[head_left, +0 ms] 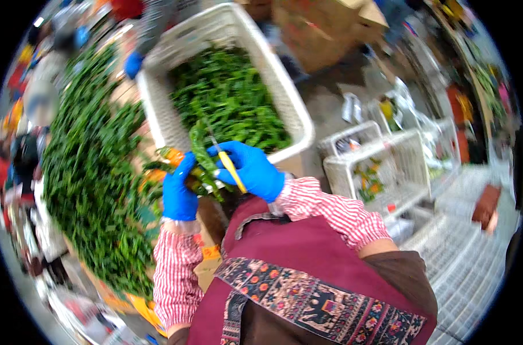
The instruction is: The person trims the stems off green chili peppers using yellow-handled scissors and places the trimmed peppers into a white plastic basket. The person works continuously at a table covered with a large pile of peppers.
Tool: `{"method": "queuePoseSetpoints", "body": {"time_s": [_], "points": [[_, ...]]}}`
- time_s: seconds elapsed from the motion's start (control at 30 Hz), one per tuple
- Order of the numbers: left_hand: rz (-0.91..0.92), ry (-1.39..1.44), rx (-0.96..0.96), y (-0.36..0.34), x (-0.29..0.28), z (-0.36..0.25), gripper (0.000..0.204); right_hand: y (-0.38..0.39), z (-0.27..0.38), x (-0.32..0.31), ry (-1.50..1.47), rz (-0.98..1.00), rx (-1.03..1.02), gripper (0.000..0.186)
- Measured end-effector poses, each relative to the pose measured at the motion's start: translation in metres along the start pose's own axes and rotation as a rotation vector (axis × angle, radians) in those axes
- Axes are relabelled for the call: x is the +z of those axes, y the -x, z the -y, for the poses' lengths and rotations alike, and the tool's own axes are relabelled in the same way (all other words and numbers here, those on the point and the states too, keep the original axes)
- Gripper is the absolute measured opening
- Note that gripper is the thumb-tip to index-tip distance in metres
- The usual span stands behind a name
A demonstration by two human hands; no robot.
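Note:
My left hand point(180, 192), in a blue glove, is closed around orange-and-green peppers point(173, 156). Close beside it, my blue-gloved right hand point(250, 172) grips a small knife point(231, 171) with a yellow handle and a thin blade pointing away from me. A long green pepper point(199, 148) lies between the two hands, against the fingers of the right one. Both hands are over the near end of a white plastic crate point(304, 123) holding many green peppers point(227, 92). Some fingertips are hidden behind the peppers.
A wide heap of green peppers point(94, 172) spreads over cardboard at my left. Another person's blue-gloved hand point(134, 65) is at the crate's far left corner. A smaller white crate point(376, 172) at right holds a few orange and green peppers. A cardboard box point(325, 34) stands behind.

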State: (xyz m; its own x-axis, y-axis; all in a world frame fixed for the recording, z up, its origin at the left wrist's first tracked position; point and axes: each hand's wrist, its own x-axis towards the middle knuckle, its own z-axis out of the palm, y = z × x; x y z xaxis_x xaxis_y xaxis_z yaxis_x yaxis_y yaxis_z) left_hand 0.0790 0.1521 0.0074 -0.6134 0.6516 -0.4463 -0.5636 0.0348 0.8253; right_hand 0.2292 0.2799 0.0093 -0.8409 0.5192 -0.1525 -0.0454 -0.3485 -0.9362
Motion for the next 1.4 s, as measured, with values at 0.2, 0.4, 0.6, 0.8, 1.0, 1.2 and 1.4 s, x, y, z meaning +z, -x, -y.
{"method": "queuePoseSetpoints", "body": {"time_s": [0.2,0.4,0.6,0.8,1.0,1.2,1.4], "points": [[0.283,-0.388,-0.172,0.004,0.11,0.047,0.03,0.06,0.05,-0.065,-0.029,-0.52,-0.102,0.052],[0.577,-0.129,-0.672,0.033,0.233,0.185,0.035,0.136,0.079,-0.108,0.149,-0.658,-0.131,0.058],[0.724,-0.176,-0.656,0.028,0.245,0.233,0.034,0.176,0.063,-0.147,0.187,-0.795,-0.133,0.06],[0.478,-0.016,-0.572,-0.005,0.19,0.139,0.049,0.161,0.037,-0.152,0.567,-0.684,-0.099,0.055],[0.327,0.165,-0.28,0.029,0.109,0.048,0.041,0.111,0.048,-0.072,0.823,-0.087,-0.168,0.05],[0.074,0.268,-0.009,0.057,0.016,-0.004,0.017,0.057,0.023,0.0,0.7,0.269,-0.269,0.051],[-0.174,0.193,0.216,0.104,-0.099,-0.047,0.028,-0.002,0.067,0.073,0.745,0.421,0.011,0.068]]}}
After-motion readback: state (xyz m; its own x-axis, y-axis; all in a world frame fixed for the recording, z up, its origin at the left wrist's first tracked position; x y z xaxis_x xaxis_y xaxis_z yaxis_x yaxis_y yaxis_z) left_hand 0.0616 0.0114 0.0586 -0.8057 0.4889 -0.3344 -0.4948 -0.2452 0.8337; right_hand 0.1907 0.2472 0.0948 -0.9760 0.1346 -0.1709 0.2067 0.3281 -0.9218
